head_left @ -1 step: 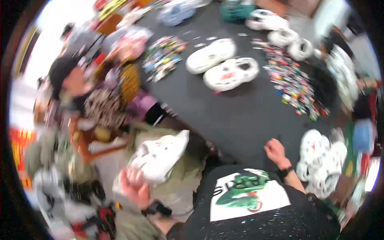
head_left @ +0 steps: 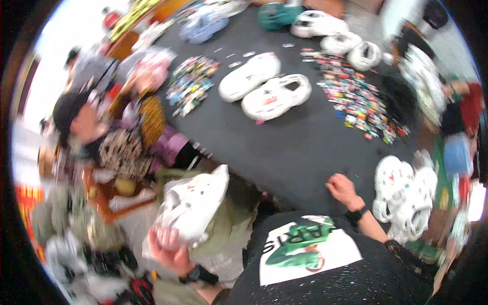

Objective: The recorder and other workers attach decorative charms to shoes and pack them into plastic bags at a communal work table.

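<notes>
At the lower left, my left hand (head_left: pixel 172 250) grips the near end of a clear plastic bag (head_left: pixel 220 179), its fingers closed on the film. White clogs (head_left: pixel 185 201) with small coloured charms show through the bag, which hangs beside the table's edge. My right hand (head_left: pixel 343 190), loosely fisted, rests at the near edge of the dark table (head_left: pixel 254 147); nothing shows in it. Farther off, a pair of white clogs (head_left: pixel 277 96) lies mid-table, one bearing red decoration.
Heaps of small coloured charms lie left (head_left: pixel 190 84) and right (head_left: pixel 356 99) on the table. More white clogs (head_left: pixel 401 195) are piled right of my right hand. Blue clogs (head_left: pixel 203 28) and teal clogs (head_left: pixel 277 16) are at the far side. Another person (head_left: pixel 127 137) sits at the left.
The whole view has shifted, so the table and its contents appear farther left, and it is less blurred. My left hand keeps its hold on the bag; my right hand stays at the table edge.
</notes>
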Demonstrator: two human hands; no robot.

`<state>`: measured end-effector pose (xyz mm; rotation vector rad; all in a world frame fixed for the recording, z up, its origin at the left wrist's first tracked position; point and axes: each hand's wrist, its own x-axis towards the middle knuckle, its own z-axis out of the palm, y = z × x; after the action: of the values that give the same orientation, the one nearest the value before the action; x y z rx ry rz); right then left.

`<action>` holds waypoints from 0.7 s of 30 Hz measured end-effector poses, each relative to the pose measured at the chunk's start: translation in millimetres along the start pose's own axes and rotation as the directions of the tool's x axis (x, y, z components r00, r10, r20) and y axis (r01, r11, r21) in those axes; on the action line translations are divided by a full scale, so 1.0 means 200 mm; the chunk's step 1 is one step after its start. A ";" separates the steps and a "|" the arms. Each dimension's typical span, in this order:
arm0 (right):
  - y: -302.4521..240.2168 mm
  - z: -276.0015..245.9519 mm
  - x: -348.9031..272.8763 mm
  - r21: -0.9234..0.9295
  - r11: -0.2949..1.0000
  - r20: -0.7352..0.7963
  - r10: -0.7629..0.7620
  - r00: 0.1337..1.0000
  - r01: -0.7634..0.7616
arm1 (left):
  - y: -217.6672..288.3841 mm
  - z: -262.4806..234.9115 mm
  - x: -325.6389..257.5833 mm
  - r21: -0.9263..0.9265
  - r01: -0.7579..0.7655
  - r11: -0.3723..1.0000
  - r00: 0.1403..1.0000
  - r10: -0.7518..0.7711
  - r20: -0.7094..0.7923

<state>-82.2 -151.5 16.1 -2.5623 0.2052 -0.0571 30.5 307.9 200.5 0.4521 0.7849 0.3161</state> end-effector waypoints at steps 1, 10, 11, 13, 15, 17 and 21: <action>-0.04 -0.01 0.02 0.086 0.994 0.043 0.061 0.997 -0.065 | -0.03 0.06 -0.05 0.152 0.109 0.982 0.755 -0.182 0.630; -0.48 -0.30 0.15 0.938 -0.071 0.340 0.002 0.940 -0.339 | -0.65 0.41 -0.38 0.854 0.068 0.517 -0.091 -0.849 0.521; -0.49 -0.34 0.16 0.946 -0.177 0.273 -0.013 0.962 -0.271 | -0.74 0.44 -0.40 0.881 -0.113 0.460 -0.060 -0.888 0.456; -0.45 -0.41 0.17 0.875 -0.478 0.077 -0.032 0.997 -0.083 | -0.94 0.46 -0.44 0.914 -0.152 0.377 -0.100 -0.925 0.365; -0.32 -0.44 0.23 0.905 -0.425 0.079 0.093 0.992 -0.032 | -1.14 0.48 -0.46 0.937 0.004 0.350 -0.345 -0.878 0.330; -0.16 -0.41 0.26 0.932 -0.363 0.035 0.139 0.990 0.017 | -1.31 0.49 -0.45 0.907 -0.042 0.419 -0.341 -0.859 0.382; 0.22 -0.35 0.27 0.250 0.919 0.010 0.312 0.950 -0.304 | -1.50 0.45 -0.42 0.884 -0.148 0.443 -0.095 -0.896 0.433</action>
<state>-41.3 -234.8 51.7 -2.2519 0.5745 -0.0018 72.3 -11.4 157.0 0.9844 -0.5368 -1.1548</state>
